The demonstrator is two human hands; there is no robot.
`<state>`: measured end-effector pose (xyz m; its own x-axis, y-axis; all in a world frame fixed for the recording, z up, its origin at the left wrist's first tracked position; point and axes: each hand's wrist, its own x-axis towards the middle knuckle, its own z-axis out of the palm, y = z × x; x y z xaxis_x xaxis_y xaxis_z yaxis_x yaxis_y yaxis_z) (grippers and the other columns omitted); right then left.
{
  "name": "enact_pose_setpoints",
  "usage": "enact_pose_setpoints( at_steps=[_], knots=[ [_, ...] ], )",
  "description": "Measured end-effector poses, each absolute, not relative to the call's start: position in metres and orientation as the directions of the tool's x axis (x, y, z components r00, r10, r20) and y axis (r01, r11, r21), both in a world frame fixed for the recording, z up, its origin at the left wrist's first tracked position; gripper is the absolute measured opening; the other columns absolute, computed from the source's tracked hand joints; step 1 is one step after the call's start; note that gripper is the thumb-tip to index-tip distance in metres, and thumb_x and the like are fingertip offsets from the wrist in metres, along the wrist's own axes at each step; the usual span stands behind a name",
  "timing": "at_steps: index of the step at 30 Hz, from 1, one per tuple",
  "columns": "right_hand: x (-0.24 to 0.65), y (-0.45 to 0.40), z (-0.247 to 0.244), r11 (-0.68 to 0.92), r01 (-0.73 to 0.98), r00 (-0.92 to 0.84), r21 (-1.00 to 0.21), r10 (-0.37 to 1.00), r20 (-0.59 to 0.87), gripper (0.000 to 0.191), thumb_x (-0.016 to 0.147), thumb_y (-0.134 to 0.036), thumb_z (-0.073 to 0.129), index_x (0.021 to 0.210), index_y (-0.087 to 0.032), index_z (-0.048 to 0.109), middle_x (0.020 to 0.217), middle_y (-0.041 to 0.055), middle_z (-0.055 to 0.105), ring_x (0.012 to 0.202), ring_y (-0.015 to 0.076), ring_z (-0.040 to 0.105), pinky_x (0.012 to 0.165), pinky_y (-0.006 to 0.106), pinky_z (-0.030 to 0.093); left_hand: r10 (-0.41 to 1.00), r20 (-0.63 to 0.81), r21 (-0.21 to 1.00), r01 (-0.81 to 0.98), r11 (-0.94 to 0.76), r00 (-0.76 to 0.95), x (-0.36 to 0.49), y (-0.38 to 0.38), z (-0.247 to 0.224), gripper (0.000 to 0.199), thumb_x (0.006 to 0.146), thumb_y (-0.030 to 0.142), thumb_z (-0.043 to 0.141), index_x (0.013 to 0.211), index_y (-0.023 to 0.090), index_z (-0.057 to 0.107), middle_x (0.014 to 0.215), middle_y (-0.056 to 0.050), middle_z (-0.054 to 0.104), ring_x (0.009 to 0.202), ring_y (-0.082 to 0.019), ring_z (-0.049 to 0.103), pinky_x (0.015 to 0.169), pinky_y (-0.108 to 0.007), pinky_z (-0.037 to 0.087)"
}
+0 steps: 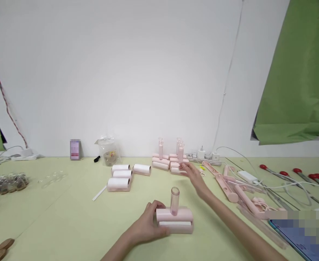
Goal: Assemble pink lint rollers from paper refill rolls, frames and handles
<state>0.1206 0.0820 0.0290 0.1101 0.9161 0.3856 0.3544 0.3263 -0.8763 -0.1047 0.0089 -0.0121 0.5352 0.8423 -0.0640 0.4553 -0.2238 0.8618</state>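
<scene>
Yellow-green tabletop (75, 221), hands (148, 225) at pink rollers (175, 215)

Pale green table (75, 217), pink rollers (160, 164), phone (293, 237)

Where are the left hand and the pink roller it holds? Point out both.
Left hand (146, 225): head view, back of the hand.
Held pink roller (175, 218): head view, curved pink cover.

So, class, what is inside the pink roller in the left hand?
Inside the pink roller, a strip of white roll shows; the pink cover hides its upper part, and the left hand covers one corner.
</scene>
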Motion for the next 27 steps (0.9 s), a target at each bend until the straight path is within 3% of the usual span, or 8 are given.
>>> enact_pose_setpoints(
  at_steps=[5, 11, 14, 16, 19, 23, 25, 27],
  knots=[
    [0.191, 0.126, 0.014, 0.059, 0.66, 0.306, -0.749, 0.89, 0.339, 0.029, 0.084, -0.027, 0.05, 0.111, -0.016, 0.049, 0.113, 0.0068, 0.052, 0.093, 0.0193, 0.055, 0.077, 0.04, 0.046, 0.825, -0.084, 0.913, 0.375, -0.161, 0.559, -0.107, 0.014, -0.021, 0.071, 0.057, 0.026, 0.068, 0.117, 0.024, 0.03, 0.11, -0.004, 0.04, 0.093, -0.017, 0.048, 0.08, -0.026, 0.039],
    [0.211, 0.126, -0.014, -0.061, 0.819, 0.277, -0.57, 0.913, 0.3, 0.026, 0.084, -0.028, 0.05, 0.108, -0.015, 0.051, 0.109, 0.0062, 0.054, 0.091, 0.0185, 0.056, 0.076, 0.039, 0.047, 0.798, -0.164, 0.876, 0.458, -0.153, 0.58, -0.115, 0.017, -0.018, 0.083, 0.05, 0.03, 0.073, 0.121, 0.029, 0.03, 0.115, -0.004, 0.041, 0.093, -0.023, 0.05, 0.082, -0.034, 0.039],
    [0.211, 0.117, -0.006, -0.041, 0.828, 0.249, -0.559, 0.92, 0.302, 0.019, 0.084, -0.026, 0.051, 0.099, -0.016, 0.056, 0.105, 0.0053, 0.056, 0.09, 0.0173, 0.055, 0.078, 0.038, 0.045, 0.859, -0.04, 0.87, 0.441, -0.221, 0.511, -0.12, 0.022, 0.0, 0.116, 0.036, 0.027, 0.079, 0.132, 0.026, 0.013, 0.129, -0.011, 0.029, 0.116, -0.03, 0.031, 0.096, -0.041, 0.026],
    [0.208, 0.109, 0.01, -0.011, 0.813, 0.236, -0.582, 0.92, 0.313, 0.013, 0.081, -0.022, 0.054, 0.089, -0.014, 0.059, 0.102, 0.0075, 0.058, 0.091, 0.0189, 0.054, 0.08, 0.037, 0.043, 0.9, 0.109, 0.885, 0.37, -0.281, 0.423, -0.117, 0.023, 0.018, 0.123, 0.037, 0.028, 0.079, 0.133, 0.024, 0.003, 0.135, -0.013, 0.02, 0.124, -0.03, 0.017, 0.1, -0.042, 0.019],
    [0.193, 0.091, 0.045, 0.079, 0.753, 0.186, -0.653, 0.926, 0.327, 0.019, 0.078, -0.025, 0.051, 0.089, -0.013, 0.061, 0.094, 0.0106, 0.061, 0.087, 0.0225, 0.056, 0.077, 0.035, 0.043, 0.875, 0.232, 0.898, 0.252, -0.36, 0.424, -0.099, 0.021, 0.043, 0.108, 0.045, 0.033, 0.078, 0.131, 0.025, 0.013, 0.134, -0.011, 0.024, 0.124, -0.026, 0.02, 0.1, -0.04, 0.019],
    [0.152, 0.053, 0.084, 0.274, 0.604, -0.016, -0.749, 0.943, 0.333, 0.036, 0.077, -0.043, 0.049, 0.106, -0.022, 0.057, 0.091, 0.0032, 0.065, 0.082, 0.0193, 0.058, 0.069, 0.028, 0.046, 0.807, 0.27, 0.933, 0.063, -0.353, 0.525, -0.061, 0.02, 0.052, 0.079, 0.052, 0.031, 0.075, 0.117, 0.021, 0.032, 0.116, -0.01, 0.048, 0.11, -0.023, 0.042, 0.09, -0.035, 0.032],
    [0.131, 0.033, 0.092, 0.317, 0.453, -0.115, -0.833, 0.948, 0.298, 0.037, 0.074, -0.045, 0.055, 0.102, -0.022, 0.06, 0.084, 0.004, 0.065, 0.076, 0.0196, 0.058, 0.065, 0.028, 0.045, 0.766, 0.262, 0.959, -0.067, -0.276, 0.587, -0.046, 0.024, 0.043, 0.052, 0.063, 0.031, 0.067, 0.107, 0.018, 0.04, 0.088, -0.005, 0.06, 0.084, -0.016, 0.055, 0.074, -0.029, 0.041],
    [0.114, 0.019, 0.091, 0.347, 0.353, -0.184, -0.869, 0.936, 0.3, 0.034, 0.072, -0.046, 0.057, 0.094, -0.021, 0.063, 0.084, 0.005, 0.064, 0.078, 0.0205, 0.057, 0.066, 0.029, 0.046, 0.735, 0.216, 0.976, -0.137, -0.168, 0.643, -0.036, 0.029, 0.032, 0.025, 0.072, 0.033, 0.056, 0.087, 0.015, 0.05, 0.054, 0.003, 0.055, 0.049, -0.009, 0.051, 0.051, -0.021, 0.039]
  ],
)
